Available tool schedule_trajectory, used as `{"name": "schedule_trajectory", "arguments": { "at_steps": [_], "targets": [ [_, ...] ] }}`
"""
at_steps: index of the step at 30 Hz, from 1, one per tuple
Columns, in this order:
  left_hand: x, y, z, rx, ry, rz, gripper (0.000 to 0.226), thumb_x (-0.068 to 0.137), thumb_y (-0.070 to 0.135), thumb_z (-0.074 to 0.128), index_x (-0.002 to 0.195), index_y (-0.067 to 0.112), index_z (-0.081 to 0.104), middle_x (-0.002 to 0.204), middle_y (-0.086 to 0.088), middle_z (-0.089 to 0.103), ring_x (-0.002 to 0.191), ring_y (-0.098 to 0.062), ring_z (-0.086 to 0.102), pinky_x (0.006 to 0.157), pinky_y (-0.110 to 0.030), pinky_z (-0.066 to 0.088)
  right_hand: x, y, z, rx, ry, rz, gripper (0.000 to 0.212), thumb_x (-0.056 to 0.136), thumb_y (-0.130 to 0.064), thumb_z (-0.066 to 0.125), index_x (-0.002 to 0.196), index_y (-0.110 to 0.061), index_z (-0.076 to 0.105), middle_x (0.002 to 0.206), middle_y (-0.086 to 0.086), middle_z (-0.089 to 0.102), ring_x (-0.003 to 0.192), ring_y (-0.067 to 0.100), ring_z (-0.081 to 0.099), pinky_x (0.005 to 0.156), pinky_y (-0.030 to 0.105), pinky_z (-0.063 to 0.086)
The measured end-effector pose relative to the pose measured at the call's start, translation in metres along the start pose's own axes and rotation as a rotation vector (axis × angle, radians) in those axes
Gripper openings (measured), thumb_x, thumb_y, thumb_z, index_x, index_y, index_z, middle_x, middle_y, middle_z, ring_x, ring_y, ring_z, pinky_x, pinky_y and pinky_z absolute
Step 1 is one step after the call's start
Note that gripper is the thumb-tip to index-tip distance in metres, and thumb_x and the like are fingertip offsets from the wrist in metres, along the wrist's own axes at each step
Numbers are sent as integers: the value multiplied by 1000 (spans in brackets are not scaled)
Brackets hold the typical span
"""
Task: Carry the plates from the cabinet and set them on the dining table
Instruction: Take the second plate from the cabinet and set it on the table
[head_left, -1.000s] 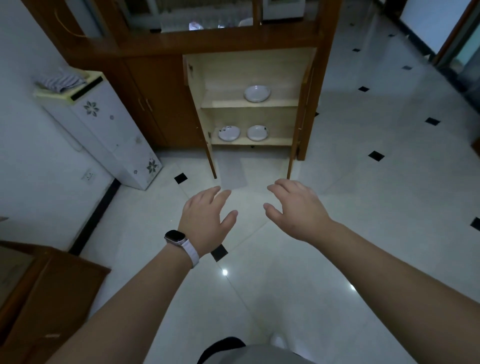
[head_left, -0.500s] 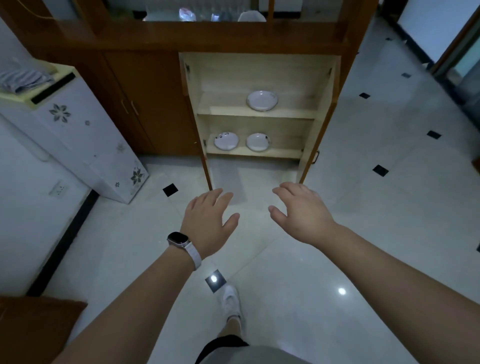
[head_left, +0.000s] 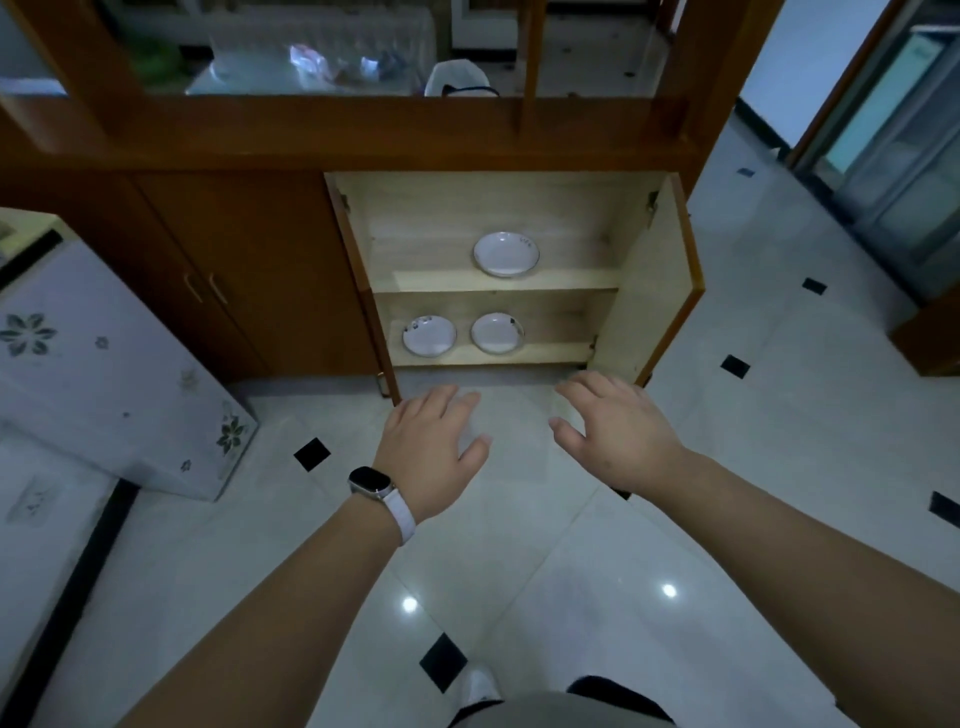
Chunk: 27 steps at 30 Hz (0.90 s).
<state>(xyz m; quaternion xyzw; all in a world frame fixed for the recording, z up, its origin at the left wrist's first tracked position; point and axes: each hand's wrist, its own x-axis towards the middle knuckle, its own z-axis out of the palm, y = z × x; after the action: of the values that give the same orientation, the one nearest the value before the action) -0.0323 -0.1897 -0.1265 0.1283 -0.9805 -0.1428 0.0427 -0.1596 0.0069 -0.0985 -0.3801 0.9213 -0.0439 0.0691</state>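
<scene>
Because its doors (head_left: 644, 291) stand swung wide, the cabinet (head_left: 467, 208) shows its whole pale interior, and the three plates can be reached with nothing in the way. The left hand (head_left: 431, 452) and right hand (head_left: 615, 441) are held out palm down over the floor (head_left: 519, 571), just short of the opening. Their fingers are loose and spread and hold nothing. That pose reads as a reach being readied, one hand per side, though neither touches a plate or a door.

The top plate (head_left: 505, 253) sits alone on the upper shelf (head_left: 571, 280), right of centre. On the bottom shelf (head_left: 550, 351) the left plate (head_left: 429, 335) and right plate (head_left: 497, 332) lie side by side, near each other but apart, toward the left half. All three lie flat, face up and unstacked, so each likely needs its own lift, or stacking first. They are round, white and shallow, with a raised rim and a thin darker edge. Faint dark marks near the rims are too small to read. A watch (head_left: 370, 482) is on the left wrist. No dining table is in view.
</scene>
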Motion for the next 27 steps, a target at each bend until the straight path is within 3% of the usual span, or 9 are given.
{"name": "schedule_trajectory", "arguments": {
  "at_steps": [4,14,20,27],
  "targets": [
    [34,-16,-1,5,-7,21,67,84,58,25,140,26,43,146,-5,44,131,-26,39,106,-41,30,30,-2,-6,7,23,26,50,97,-49,39,134,-18,49,138,1,50,125,24,43,101,37,36],
    [123,-35,0,21,-2,52,58,87,50,38,139,25,44,147,-4,42,133,-25,36,107,-40,28,112,23,-7,28,18,33,50,96,-49,40,135,-19,49,134,1,51,122,24,46,98,38,39],
    [198,-49,19,34,-43,9,58,88,51,40,141,28,41,149,-3,39,135,-24,34,109,-39,26,195,56,0,75,-8,-11,53,96,-50,41,140,-21,43,142,1,45,131,23,39,102,37,36],
    [313,-58,36,19,-82,-42,63,86,59,31,139,27,44,146,-3,43,132,-25,38,108,-42,32,300,108,3,123,-20,-21,50,94,-52,40,136,-24,47,134,-3,49,123,22,44,97,38,38]
  ]
}}
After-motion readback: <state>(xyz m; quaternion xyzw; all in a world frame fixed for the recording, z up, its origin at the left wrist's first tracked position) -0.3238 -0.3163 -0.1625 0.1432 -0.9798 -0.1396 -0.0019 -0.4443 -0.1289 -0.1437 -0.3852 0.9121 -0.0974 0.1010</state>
